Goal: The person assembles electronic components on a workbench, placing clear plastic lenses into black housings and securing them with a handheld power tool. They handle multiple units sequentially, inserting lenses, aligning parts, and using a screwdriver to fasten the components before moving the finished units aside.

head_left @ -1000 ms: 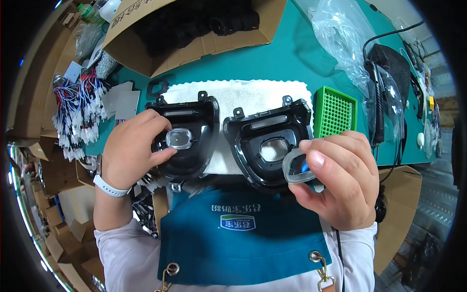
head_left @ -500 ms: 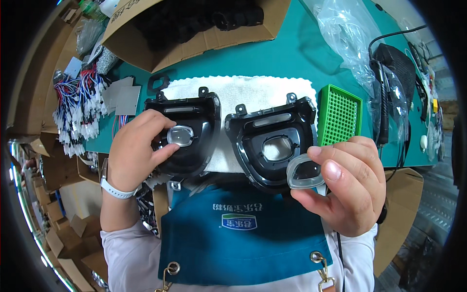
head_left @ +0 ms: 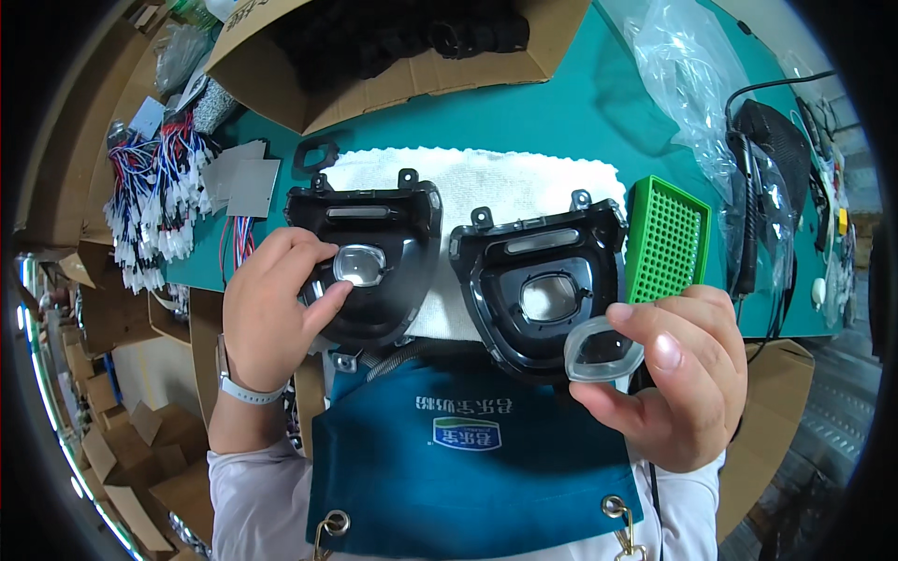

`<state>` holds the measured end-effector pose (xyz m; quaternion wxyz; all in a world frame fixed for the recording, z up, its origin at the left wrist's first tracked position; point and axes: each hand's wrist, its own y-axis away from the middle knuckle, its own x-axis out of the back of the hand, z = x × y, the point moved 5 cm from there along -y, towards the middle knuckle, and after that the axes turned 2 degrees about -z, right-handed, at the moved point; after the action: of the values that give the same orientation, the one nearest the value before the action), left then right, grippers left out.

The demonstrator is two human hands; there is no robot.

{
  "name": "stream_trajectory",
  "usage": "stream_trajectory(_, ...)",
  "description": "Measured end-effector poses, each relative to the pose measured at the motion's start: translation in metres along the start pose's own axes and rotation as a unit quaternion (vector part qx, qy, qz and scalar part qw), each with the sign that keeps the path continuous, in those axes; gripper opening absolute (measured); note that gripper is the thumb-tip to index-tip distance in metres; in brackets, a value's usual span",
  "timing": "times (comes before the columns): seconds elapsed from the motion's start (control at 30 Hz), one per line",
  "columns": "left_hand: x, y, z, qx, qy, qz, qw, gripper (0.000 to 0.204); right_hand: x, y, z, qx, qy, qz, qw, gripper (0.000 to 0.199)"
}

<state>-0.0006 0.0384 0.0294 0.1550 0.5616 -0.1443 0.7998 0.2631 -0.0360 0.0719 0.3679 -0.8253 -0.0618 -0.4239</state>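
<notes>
left hand (head_left: 271, 304): grasping the left black housing (head_left: 369, 257) at its near-left side, fingers curled around the rim, thumb tip touching the edge of the clear lens (head_left: 360, 265) seated in the housing's middle opening
right hand (head_left: 678, 374): pinching a loose clear lens ring (head_left: 603, 349) between thumb and forefinger, held up just near-right of the right black housing (head_left: 543, 285), other fingers folded behind
left black housing: lies on the white towel (head_left: 486, 182), near edge overhanging toward the person, lens already sitting in it
right black housing: on the towel right of the first one, the two just beside each other; centre opening bare, towel showing through
loose lens ring: rounded-rectangle shape, clear rim with a dark centre, tilted toward the camera, overlapping the near-right corner of the right housing in view; can't tell if it touches
white towel: spread on the teal table (head_left: 524, 112), under both housings
green grid tray (head_left: 666, 241): standing tilted just right of the right housing, above the right hand
cardboard box (head_left: 393, 47): far side, open, full of dark parts
wire bundles (head_left: 154, 201): far left, red, blue and white leads with white plugs
plastic bags (head_left: 697, 84): far right, crumpled, clear
black cable (head_left: 748, 206): right edge of the table, beside the bags
apron (head_left: 468, 449): teal, near, between the forearms
wristband (head_left: 245, 391): white, on the left wrist
</notes>
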Motion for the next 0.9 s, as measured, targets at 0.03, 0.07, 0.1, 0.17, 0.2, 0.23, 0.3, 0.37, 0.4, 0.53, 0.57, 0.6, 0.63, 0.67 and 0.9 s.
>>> stream_trajectory(0.03, -0.001, 0.000, 0.000, -0.002, -0.003, 0.000, 1.000, 0.032, 0.000, 0.001, -0.001, -0.001, -0.001, -0.002, 1.000, 0.070)
stream_trajectory(0.07, -0.001, -0.001, 0.001, -0.003, -0.006, 0.001, 1.000, 0.032, 0.001, 0.001, -0.001, 0.000, -0.001, -0.002, 1.000, 0.070)
stream_trajectory(0.1, -0.001, -0.001, 0.001, -0.005, -0.008, 0.001, 1.000, 0.032, 0.001, 0.001, -0.001, 0.002, -0.001, -0.004, 1.000, 0.070)
stream_trajectory(0.17, -0.002, 0.000, 0.001, -0.013, -0.010, -0.001, 1.000, 0.031, 0.002, 0.003, -0.002, 0.007, -0.002, -0.009, 1.000, 0.071)
stream_trajectory(0.2, -0.003, 0.000, 0.001, -0.017, -0.011, -0.002, 1.000, 0.031, 0.002, 0.003, -0.001, 0.010, -0.003, -0.012, 1.000, 0.072)
stream_trajectory(0.23, -0.003, 0.000, 0.001, -0.020, -0.014, -0.001, 1.000, 0.032, 0.003, 0.003, -0.001, 0.013, -0.003, -0.015, 1.000, 0.073)
stream_trajectory(0.3, -0.004, 0.002, 0.002, -0.024, -0.021, 0.002, 0.999, 0.035, 0.003, 0.003, 0.001, 0.021, -0.004, -0.018, 1.000, 0.077)
stream_trajectory(0.37, -0.004, -0.001, 0.005, -0.013, -0.009, 0.014, 1.000, 0.037, 0.003, 0.001, 0.004, 0.030, -0.002, -0.012, 0.999, 0.081)
stream_trajectory(0.4, -0.003, -0.001, 0.007, -0.007, -0.002, 0.020, 1.000, 0.039, 0.003, 0.004, 0.010, -0.015, -0.054, 0.023, 0.998, 0.083)
stream_trajectory(0.53, -0.003, -0.003, 0.011, -0.034, -0.026, 0.030, 0.999, 0.038, -0.011, 0.026, 0.046, -0.264, -0.449, 0.178, 0.835, 0.087)
stream_trajectory(0.57, -0.003, -0.003, 0.010, -0.026, -0.019, 0.029, 0.999, 0.038, -0.015, 0.027, 0.053, -0.308, -0.545, 0.192, 0.756, 0.087)
stream_trajectory(0.6, -0.004, -0.002, 0.009, -0.019, -0.011, 0.027, 0.999, 0.038, -0.017, 0.027, 0.055, -0.326, -0.595, 0.197, 0.708, 0.087)
stream_trajectory(0.63, -0.004, -0.001, 0.008, -0.011, -0.007, 0.024, 1.000, 0.037, -0.024, 0.026, 0.057, -0.347, -0.639, 0.211, 0.653, 0.086)
stream_trajectory(0.67, -0.003, -0.001, 0.008, -0.009, -0.003, 0.026, 1.000, 0.036, -0.026, 0.026, 0.057, -0.352, -0.651, 0.209, 0.639, 0.085)
stream_trajectory(0.9, -0.003, -0.004, 0.008, -0.014, -0.002, 0.021, 1.000, 0.036, 0.004, 0.012, 0.004, 0.033, -0.116, 0.124, 0.985, 0.067)
